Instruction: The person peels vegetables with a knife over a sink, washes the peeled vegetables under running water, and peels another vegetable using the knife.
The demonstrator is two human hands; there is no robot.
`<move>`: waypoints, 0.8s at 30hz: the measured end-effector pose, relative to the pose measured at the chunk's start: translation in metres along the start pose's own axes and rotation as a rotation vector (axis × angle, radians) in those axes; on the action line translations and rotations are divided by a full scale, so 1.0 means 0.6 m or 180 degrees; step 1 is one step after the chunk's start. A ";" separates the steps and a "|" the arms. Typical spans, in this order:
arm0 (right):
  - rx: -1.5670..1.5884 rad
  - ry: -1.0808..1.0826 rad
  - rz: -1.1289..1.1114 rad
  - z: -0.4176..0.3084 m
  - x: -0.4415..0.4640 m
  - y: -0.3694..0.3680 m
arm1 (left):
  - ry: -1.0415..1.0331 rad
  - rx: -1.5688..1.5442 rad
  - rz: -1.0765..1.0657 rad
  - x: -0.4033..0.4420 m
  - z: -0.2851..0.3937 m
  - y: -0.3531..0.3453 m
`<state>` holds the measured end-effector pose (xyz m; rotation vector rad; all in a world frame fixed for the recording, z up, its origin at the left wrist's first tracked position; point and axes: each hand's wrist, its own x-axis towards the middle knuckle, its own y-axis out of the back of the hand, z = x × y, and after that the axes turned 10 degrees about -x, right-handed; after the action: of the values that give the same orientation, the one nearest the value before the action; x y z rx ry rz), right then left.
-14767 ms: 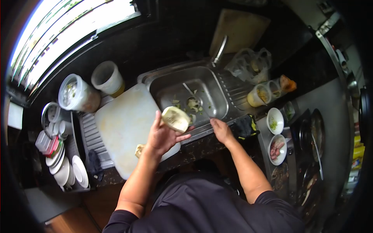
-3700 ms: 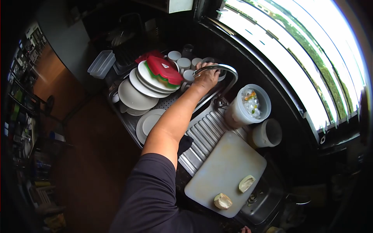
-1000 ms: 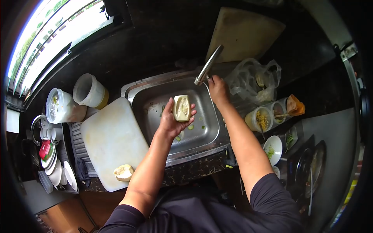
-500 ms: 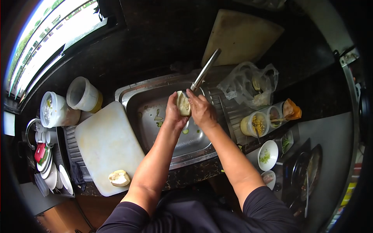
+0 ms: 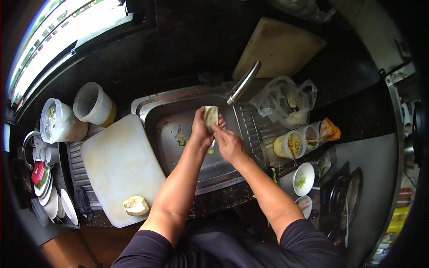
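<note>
Over the sink (image 5: 154, 167), my left hand (image 5: 200, 127) is wrapped round a pale cream piece of vegetable (image 5: 211, 117), its exact kind unclear. The fingertips of this hand curl out past the piece's far side. My right hand (image 5: 230, 145) is closed, its curled fingers pinching at the lower edge of that piece; part of the contact is hidden. A similar pale chunk with a rough cut face (image 5: 136, 206) lies on the white cutting board (image 5: 118, 165). Green and pale scraps (image 5: 181, 136) lie on the sink bottom.
The tap (image 5: 243, 83) reaches over the sink's back right. Two plastic tubs (image 5: 94, 105) stand behind the board. To the right are a clear plastic bag (image 5: 286, 100), containers of chopped food (image 5: 290, 145) and a white bowl (image 5: 304, 178). Plates (image 5: 52, 202) stand at left.
My right hand has slid down from the upper side of the pale piece to its lower edge, its fingers now curled. The left hand keeps its hold. The view has shifted slightly.
</note>
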<state>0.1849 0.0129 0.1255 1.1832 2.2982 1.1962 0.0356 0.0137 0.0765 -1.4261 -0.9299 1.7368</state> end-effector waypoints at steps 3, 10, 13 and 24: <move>-0.0461 0.0277 -0.0102 -0.003 0.020 0.017 | -0.0071 -0.0048 0.0051 -0.010 0.004 0.016; -0.0479 0.0050 0.0053 -0.015 0.022 -0.006 | 0.0089 -0.0062 -0.0354 -0.008 0.020 0.003; -0.0255 -0.0039 -0.0014 -0.007 -0.001 -0.010 | -0.0042 -0.0015 -0.0019 -0.001 0.004 0.014; -0.0899 -0.0325 0.0089 -0.015 0.068 0.034 | -0.0217 -0.0205 -0.0182 0.005 -0.020 -0.019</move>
<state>0.1655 0.0460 0.1515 1.1457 1.9667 1.3820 0.0479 0.0235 0.0831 -1.3747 -1.0615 1.7366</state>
